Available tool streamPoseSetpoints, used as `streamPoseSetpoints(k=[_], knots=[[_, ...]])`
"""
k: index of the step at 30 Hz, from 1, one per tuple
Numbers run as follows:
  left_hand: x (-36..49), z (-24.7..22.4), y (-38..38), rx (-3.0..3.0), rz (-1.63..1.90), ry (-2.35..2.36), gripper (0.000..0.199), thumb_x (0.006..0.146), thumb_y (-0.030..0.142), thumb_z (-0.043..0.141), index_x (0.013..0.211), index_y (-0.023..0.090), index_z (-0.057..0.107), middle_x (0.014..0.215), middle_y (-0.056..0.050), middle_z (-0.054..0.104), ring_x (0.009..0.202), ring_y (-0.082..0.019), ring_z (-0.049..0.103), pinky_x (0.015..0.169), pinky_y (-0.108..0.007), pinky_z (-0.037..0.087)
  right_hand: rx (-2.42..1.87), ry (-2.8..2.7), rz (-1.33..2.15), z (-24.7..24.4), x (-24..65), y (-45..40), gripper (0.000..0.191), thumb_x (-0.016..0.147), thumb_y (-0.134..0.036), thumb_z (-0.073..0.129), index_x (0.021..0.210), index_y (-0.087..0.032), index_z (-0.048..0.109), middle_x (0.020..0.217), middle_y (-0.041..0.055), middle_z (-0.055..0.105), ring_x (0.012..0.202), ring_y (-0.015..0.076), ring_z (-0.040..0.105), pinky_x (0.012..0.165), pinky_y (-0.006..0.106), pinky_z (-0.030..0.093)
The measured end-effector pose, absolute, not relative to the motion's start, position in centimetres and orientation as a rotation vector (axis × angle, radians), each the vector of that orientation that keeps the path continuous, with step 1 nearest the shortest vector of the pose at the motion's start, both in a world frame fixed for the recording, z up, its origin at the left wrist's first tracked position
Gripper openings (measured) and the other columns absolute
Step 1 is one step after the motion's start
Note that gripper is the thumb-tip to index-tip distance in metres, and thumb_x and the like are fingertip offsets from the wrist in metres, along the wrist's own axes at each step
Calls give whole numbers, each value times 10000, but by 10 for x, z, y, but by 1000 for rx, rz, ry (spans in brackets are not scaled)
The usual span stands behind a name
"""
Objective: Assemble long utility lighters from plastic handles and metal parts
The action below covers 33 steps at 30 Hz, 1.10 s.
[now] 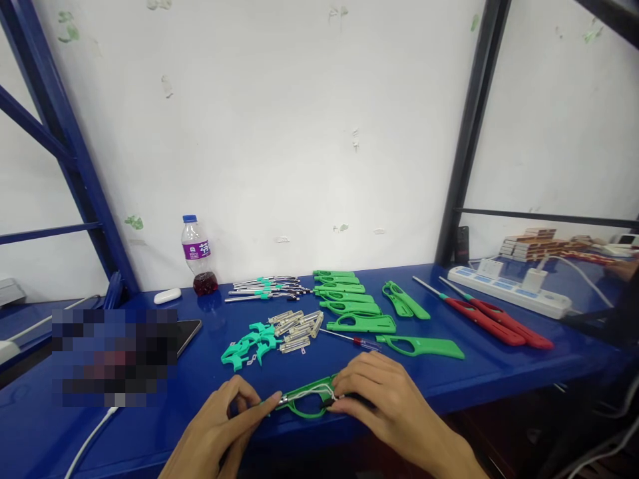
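Near the table's front edge, my left hand point(224, 426) is closed, its thumb and fingers pinching the metal tube point(284, 400) at the narrow end of a green lighter casing half point(307, 416). At the wider end, my right hand point(384, 399) grips the casing, fingertips beside a small black piece point(327, 402). White wires point(312, 389) run along the casing between my hands. Just beyond lie turquoise triggers point(249, 346), clear fuel tanks point(298, 326) and a screwdriver point(367, 343). My right palm hides much of the casing's wide end.
Behind are several tube assemblies point(264, 289) and green casing halves point(362, 323). Two red lighters point(484, 319) and a power strip point(509, 293) lie right. A drink bottle point(197, 256), white earphone case point(167, 296) and phone point(188, 332) with a white cable point(92, 436) are left.
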State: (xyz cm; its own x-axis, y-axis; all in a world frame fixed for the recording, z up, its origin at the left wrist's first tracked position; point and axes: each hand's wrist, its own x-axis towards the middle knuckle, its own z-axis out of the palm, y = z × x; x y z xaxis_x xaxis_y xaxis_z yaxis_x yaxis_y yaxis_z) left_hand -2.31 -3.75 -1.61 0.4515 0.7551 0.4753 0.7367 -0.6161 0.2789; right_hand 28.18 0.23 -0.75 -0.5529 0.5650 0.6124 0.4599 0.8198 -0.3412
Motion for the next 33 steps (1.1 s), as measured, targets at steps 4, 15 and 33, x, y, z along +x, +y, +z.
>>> streamPoseSetpoints(k=[4, 15, 33], knots=[[-23, -16, -38, 2643, 889, 1387, 450, 1054, 207, 489, 1421, 423, 637, 1023, -30, 650, 871, -138, 695, 814, -196, 581, -797, -2187, 260, -9, 281, 8, 186, 1038, -392, 649, 968, -242, 733, 960, 17, 789, 868, 200, 697, 833, 332, 477], [-26, -18, -38, 2888, 871, 1542, 468, 1014, 239, 536, 1447, 406, 598, 1161, -50, 702, 954, -210, 717, 829, -286, 611, -859, -2176, 403, -9, 282, 6, 107, 1027, -325, 683, 991, -254, 754, 949, -21, 781, 889, 180, 686, 801, 289, 470], [53, 18, -2, 2650, 443, 1533, 286, 1072, 197, 470, 987, 232, 740, 1022, -47, 713, 948, -235, 700, 788, -338, 507, -835, -2185, 292, -18, 280, 7, 86, 1012, -328, 708, 976, -253, 687, 943, -37, 762, 864, 166, 665, 793, 281, 433]])
